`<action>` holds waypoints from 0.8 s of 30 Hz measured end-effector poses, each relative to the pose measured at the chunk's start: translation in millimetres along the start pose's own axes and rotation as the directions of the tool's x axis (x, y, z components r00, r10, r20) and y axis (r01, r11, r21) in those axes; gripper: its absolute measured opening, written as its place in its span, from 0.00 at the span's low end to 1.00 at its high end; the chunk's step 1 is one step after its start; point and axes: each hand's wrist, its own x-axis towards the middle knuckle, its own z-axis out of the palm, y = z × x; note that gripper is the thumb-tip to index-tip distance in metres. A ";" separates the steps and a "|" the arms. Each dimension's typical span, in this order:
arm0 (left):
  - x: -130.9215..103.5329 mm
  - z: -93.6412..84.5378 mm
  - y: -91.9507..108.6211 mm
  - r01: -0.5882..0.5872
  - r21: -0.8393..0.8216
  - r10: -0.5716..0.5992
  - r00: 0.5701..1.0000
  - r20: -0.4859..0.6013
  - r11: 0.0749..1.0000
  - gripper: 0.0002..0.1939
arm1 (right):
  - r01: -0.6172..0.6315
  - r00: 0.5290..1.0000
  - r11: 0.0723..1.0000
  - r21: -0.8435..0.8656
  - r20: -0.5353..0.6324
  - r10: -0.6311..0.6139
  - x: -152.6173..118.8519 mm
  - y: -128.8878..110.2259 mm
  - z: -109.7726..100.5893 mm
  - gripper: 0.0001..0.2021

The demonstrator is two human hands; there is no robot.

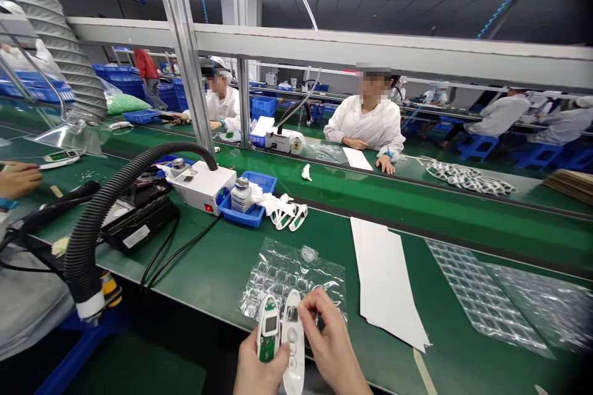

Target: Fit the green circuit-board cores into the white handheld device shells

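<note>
White plastic is gripped in the left hand, where a shell, fitted with a green board and a screen, is held beside a cover. The left fingers are curled narrowly around the shell, with the thumb laid at the cover's edge. By the right hand, the cover's far end is touched near its window; thumb and forefinger are set close together, and whether a small piece is pinched between them cannot be told. Fine work at the window is judged to be the step in hand, with shell and cover not yet joined. For the next move, a steady left hand and a light, precise right touch seem called for. Just beyond both hands, a clear sheet is spread on the desk; right of the right hand, paper is laid.
</note>
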 end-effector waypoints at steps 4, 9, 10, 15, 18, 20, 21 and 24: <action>0.0 -0.3 -0.9 -0.005 -0.009 0.005 1.000 -0.005 1.000 0.09 | 0.018 1.000 1.000 -0.014 0.000 -0.018 -0.3 1.2 -0.9 0.13; 0.3 -0.9 -0.7 -0.019 -0.035 0.019 1.000 -0.006 0.999 0.10 | -0.002 1.000 0.999 0.032 -0.008 0.002 -3.7 -2.8 -1.3 0.09; 0.1 -1.2 -0.5 -0.021 -0.034 0.020 1.000 -0.006 0.999 0.10 | -0.025 1.000 0.999 0.035 -0.008 0.025 -4.6 -3.4 -1.1 0.08; -2.2 -5.6 3.2 -0.121 0.035 0.121 0.993 0.007 0.992 0.11 | -0.134 0.990 0.991 0.013 0.050 0.134 -5.4 -6.4 1.1 0.10; -3.6 -12.2 8.8 -0.188 0.103 0.187 0.982 0.018 0.977 0.12 | -0.156 0.987 0.984 0.091 0.040 0.153 -3.7 -8.2 8.1 0.11; -4.5 -18.7 11.8 -0.189 0.103 0.190 0.982 0.003 0.977 0.13 | -0.194 0.981 0.949 0.249 0.049 0.188 -4.6 -8.8 20.7 0.12; -5.1 -22.7 12.5 -0.183 0.089 0.184 0.983 -0.010 0.979 0.13 | -0.218 0.976 0.911 0.349 0.076 0.205 -6.1 -9.2 29.9 0.13; -6.0 -40.1 11.3 -0.149 0.005 0.149 0.987 -0.058 0.989 0.18 | -0.279 0.960 0.773 0.569 0.173 0.219 -13.1 -12.2 64.8 0.19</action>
